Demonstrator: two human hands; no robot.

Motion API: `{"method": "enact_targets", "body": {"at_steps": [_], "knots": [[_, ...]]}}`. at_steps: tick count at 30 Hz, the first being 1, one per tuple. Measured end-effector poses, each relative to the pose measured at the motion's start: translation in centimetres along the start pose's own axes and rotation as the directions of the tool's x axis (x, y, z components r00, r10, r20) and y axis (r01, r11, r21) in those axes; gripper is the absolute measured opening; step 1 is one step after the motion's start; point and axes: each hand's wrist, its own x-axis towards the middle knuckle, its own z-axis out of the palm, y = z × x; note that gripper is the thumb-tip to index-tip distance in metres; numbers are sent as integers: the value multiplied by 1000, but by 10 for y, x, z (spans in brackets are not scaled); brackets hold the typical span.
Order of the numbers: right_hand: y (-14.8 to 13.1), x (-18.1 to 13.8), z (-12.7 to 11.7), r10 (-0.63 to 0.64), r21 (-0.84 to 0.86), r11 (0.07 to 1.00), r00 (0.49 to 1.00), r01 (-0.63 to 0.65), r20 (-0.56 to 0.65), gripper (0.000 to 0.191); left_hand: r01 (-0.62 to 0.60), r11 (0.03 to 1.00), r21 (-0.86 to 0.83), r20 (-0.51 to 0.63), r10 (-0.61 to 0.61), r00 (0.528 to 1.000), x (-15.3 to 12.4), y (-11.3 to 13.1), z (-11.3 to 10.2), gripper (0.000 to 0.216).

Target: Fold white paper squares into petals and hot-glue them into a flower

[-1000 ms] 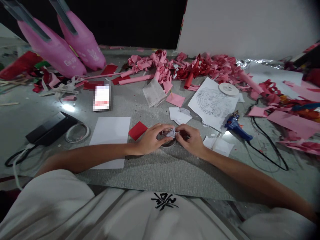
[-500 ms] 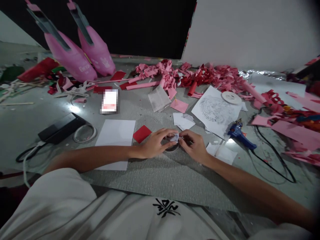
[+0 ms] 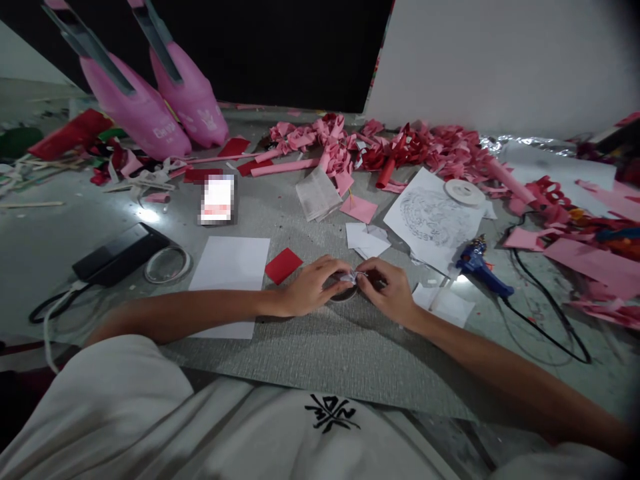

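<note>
Left grip (image 3: 314,289) near red card (image 3: 284,266), white sheet (image 3: 233,263)

Left forearm (image 3: 200,313) is extended nearly level from the left of the black shirt print (image 3: 333,413); the left wrist (image 3: 274,303) is held almost straight. Left hand (image 3: 315,287) is positioned beyond the print, fingers curved, thumb opposed, grip closed in a pinch. Right forearm (image 3: 480,353) is slanted inward from the right of the print. Right hand (image 3: 390,288) is positioned beyond and right of the print, fingers folded, thumb and forefinger pinched. Both sets of fingertips are held close together, directly beyond the print.
</note>
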Motion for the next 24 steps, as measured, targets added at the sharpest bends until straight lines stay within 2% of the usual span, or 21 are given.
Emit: {"method": "enact_targets", "body": {"at_steps": [8, 16, 24], "knots": [[1, 0, 0, -26, -22, 999, 1000, 26, -14, 11, 24, 998, -53, 27, -22, 999, 2, 1, -2, 19], [0, 1, 0, -10, -8, 1000, 1000, 10, -9, 14, -15, 991, -130, -38, 10, 999, 2, -2, 1, 16], [-7, -4, 0, 22, -55, 998, 998, -25, -58, 14, -65, 991, -113, -137, 49, 989, 1, 3, -1, 13]]}}
